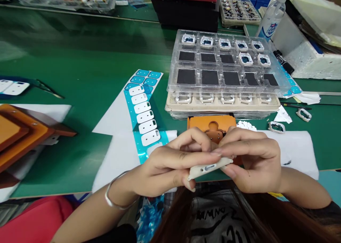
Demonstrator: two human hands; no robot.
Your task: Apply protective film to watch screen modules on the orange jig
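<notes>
Between both hands, close to my chest, is a white watch case (209, 167) turned edge-on, with a small hole and a slot in its side. My left hand (170, 165) grips its left end between thumb and fingers. At the right end, my right hand (249, 156) pinches it, fingertips meeting those of the left over the top. The case's upper face is hidden by my fingers. Just behind the hands lies an orange fixture (197, 122) with a brown part on it. Left of them, white adhesive pieces (146, 116) sit in a row on a blue backing strip (142, 150).
A clear compartment tray (173, 78) with several white cases and dark pads stands on more trays. Two loose cases (277, 127) lie at right. An orange block fixture (23, 136) is at left, tweezers (49, 88) behind it. A spray bottle (272, 17) stands far right.
</notes>
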